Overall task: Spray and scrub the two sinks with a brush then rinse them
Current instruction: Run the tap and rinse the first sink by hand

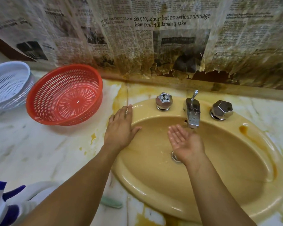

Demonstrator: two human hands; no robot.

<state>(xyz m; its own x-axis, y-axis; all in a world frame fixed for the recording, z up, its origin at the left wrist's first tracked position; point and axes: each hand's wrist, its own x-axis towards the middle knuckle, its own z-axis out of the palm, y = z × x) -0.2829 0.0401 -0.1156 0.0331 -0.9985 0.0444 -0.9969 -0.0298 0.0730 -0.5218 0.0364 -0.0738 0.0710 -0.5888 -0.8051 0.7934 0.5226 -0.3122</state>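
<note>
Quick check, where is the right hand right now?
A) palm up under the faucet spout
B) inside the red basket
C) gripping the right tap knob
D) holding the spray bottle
A: the right hand is open with its palm up just below the faucet spout, above the sink bowl, and it holds nothing. The left hand lies flat on the sink's left rim.
</note>
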